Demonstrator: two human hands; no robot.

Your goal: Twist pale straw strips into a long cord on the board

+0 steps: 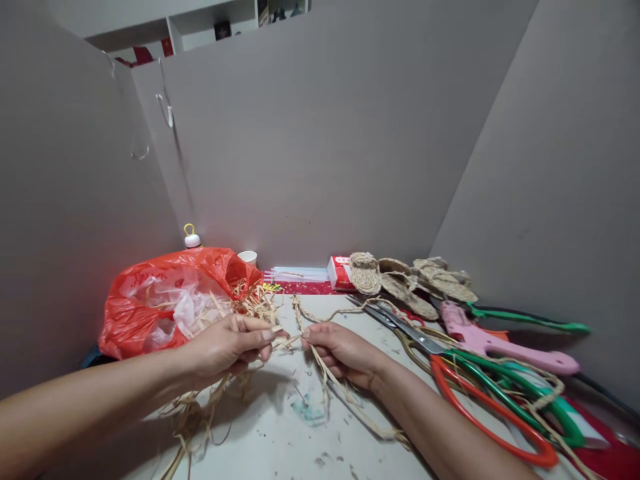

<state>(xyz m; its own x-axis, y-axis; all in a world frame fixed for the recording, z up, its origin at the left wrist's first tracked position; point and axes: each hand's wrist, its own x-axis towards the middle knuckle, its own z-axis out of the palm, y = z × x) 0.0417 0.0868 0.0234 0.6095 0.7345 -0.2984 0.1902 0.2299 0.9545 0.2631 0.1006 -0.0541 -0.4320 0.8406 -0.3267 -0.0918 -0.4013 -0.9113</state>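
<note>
- Red plastic bag (131, 320), crumpled, left side; behind it a bottle (193, 241), white top, yellow loop.
- White cup (248, 258) just beyond bag, near back panel (325, 147).
- Pale sticks (305, 274), lying along the back.
- Red-and-white box (341, 273), beside woven slippers (367, 275).
- Right: large scissors (423, 338), steel blades; pink glue gun (505, 343) near them.
- White hooks (170, 117), upper left.
- White shelf (175, 35) above panel, small objects on it.

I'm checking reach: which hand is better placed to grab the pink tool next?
Probably the right hand: the pink tool lies to its right, farther from the left hand. Both hold straw, though.
</note>
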